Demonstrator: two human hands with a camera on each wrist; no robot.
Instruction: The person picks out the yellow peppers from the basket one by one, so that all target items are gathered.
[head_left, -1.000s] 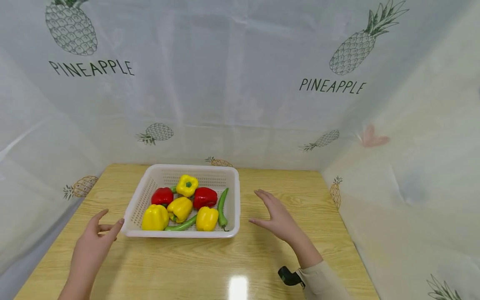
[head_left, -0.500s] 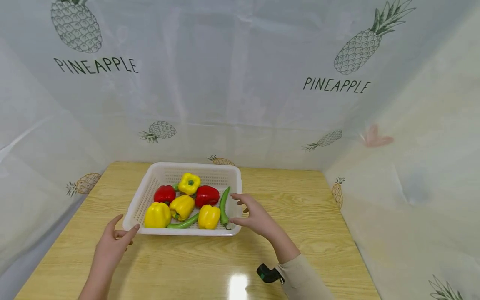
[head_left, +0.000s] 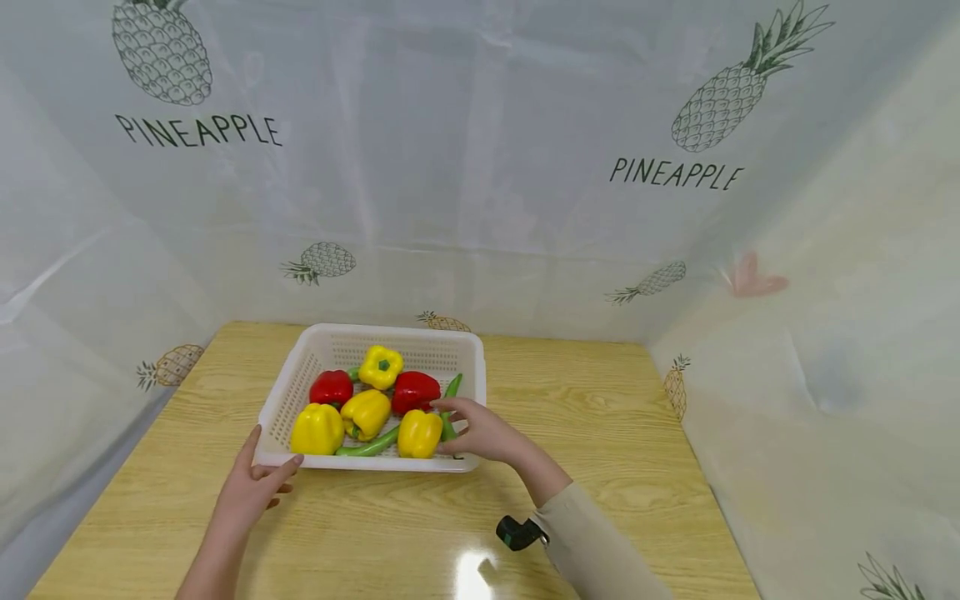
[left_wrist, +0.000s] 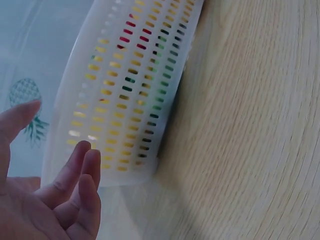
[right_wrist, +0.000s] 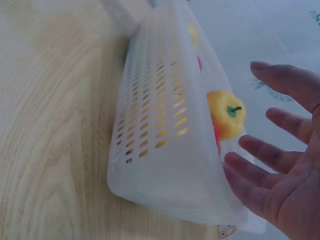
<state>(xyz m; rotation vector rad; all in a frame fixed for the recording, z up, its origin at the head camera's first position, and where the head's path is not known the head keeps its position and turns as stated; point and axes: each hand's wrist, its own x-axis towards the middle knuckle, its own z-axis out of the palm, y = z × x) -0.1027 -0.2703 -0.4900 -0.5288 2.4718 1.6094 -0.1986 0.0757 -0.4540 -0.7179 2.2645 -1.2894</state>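
A white perforated basket [head_left: 375,465] holds yellow and red bell peppers and green chili peppers. At its front left corner is my left hand [head_left: 251,492], thumb by the rim, fingers apart; in the left wrist view this hand [left_wrist: 65,200] is beside the slotted wall. Over the basket's right side reaches my right hand [head_left: 483,429], thumb and fingers spread around the space beside the front right yellow bell pepper [head_left: 418,435]. It partly covers the right green chili pepper [head_left: 454,385]. Whether it touches either is unclear. The right wrist view shows these fingers [right_wrist: 252,172] parted.
More yellow bell peppers [head_left: 317,429], two red bell peppers [head_left: 415,392] and another green chili pepper [head_left: 369,447] lie in the basket. A wooden table [head_left: 360,533] supports it. A pineapple-print sheet [head_left: 480,208] hangs behind and at the sides.
My right hand has moved left, from beside the basket to over its right side. My left hand has shifted right to the front left corner. The peppers stay in place.
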